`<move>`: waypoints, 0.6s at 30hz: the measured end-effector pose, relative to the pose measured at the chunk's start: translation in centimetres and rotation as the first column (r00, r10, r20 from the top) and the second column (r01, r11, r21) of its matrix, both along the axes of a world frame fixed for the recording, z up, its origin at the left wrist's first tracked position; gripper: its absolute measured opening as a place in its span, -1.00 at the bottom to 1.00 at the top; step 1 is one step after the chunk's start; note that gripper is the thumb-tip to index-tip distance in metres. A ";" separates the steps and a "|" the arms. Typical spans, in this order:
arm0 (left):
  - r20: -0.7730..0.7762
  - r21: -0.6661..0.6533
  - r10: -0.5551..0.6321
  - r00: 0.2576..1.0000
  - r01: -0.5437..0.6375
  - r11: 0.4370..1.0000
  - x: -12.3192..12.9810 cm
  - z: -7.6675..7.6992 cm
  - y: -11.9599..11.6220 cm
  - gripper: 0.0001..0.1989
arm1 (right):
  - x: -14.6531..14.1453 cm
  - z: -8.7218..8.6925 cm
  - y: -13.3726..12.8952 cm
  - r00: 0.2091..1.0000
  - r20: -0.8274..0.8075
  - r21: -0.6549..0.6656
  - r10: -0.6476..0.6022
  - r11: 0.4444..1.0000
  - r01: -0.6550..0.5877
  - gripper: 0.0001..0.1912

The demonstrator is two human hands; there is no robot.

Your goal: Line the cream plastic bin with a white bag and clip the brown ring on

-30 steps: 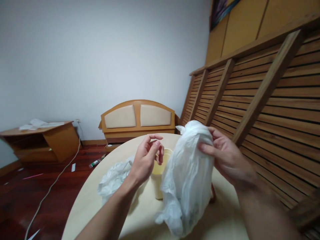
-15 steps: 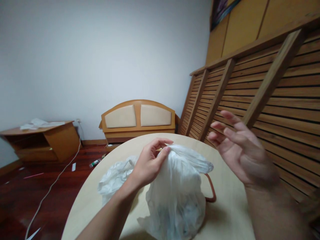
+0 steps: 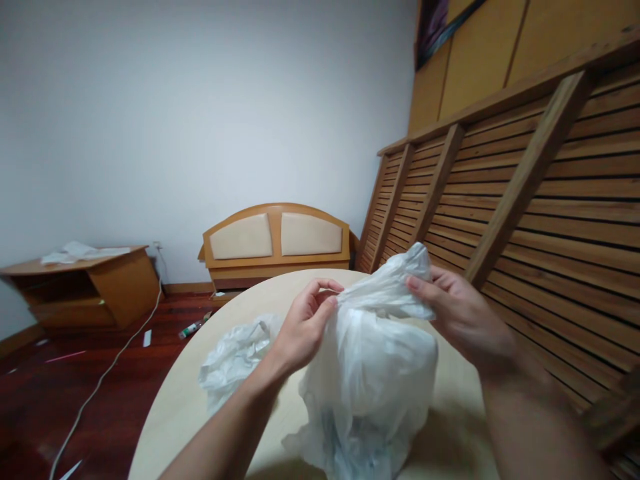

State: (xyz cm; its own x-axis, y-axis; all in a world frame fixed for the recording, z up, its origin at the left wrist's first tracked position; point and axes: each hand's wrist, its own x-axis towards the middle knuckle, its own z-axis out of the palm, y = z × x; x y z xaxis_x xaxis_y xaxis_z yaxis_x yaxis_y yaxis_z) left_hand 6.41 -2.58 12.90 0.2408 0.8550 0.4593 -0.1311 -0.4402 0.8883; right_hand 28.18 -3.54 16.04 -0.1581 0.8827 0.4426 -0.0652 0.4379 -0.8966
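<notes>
A filled white plastic bag point(image 3: 370, 380) stands on the round pale table point(image 3: 175, 400) in front of me. My left hand point(image 3: 309, 320) pinches the bag's gathered top between thumb and fingers. On the other side, my right hand point(image 3: 457, 310) grips the loose end of the bag's neck, thumb in front and fingers behind, and holds it stretched up to the right. What the bag contains shows only as vague shapes through the plastic. Left of my left wrist lies a second, crumpled white plastic bag point(image 3: 233, 363).
Wooden slatted panels point(image 3: 550, 247) lean along the right side. Beyond the table is a headboard point(image 3: 275, 233) against the wall. A low cabinet point(image 3: 107, 287) stands at left, with a cable point(image 3: 107, 370) and a bottle point(image 3: 190, 329) on the dark floor.
My right hand, spread in the air before, has come left and taken hold of the bag's loose end, lifting it. The brown handle-like loop beside the bag is now out of sight.
</notes>
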 end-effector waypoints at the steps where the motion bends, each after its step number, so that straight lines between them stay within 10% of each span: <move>1: -0.021 0.021 -0.025 0.999 0.026 0.999 0.1 0.0 -0.2 -0.66 | -0.1 0.0 0.0 1.000 -0.012 0.010 -0.023 1.000 0.023 -0.67; 5: -0.066 0.075 -0.081 0.995 0.086 0.993 0.4 0.1 -0.6 -0.64 | -0.9 -0.4 0.2 1.000 0.015 0.076 -0.020 0.997 0.019 -0.66; 12: 0.167 -0.074 -0.095 0.981 0.109 0.991 -0.1 0.5 -0.4 -0.59 | -2.0 -1.5 0.5 0.987 0.060 0.062 0.147 0.987 -0.150 -0.07; 15: 0.212 -0.079 -0.115 0.971 0.134 0.988 -0.6 0.6 -0.3 -0.60 | -1.9 -1.7 0.6 0.949 0.172 -0.069 0.266 0.964 -0.257 -0.27; 18: 0.260 -0.071 0.020 0.965 -0.001 0.998 -1.4 0.6 0.6 -0.63 | -1.3 -1.3 0.7 0.979 0.152 -0.072 0.133 0.990 -0.123 -0.56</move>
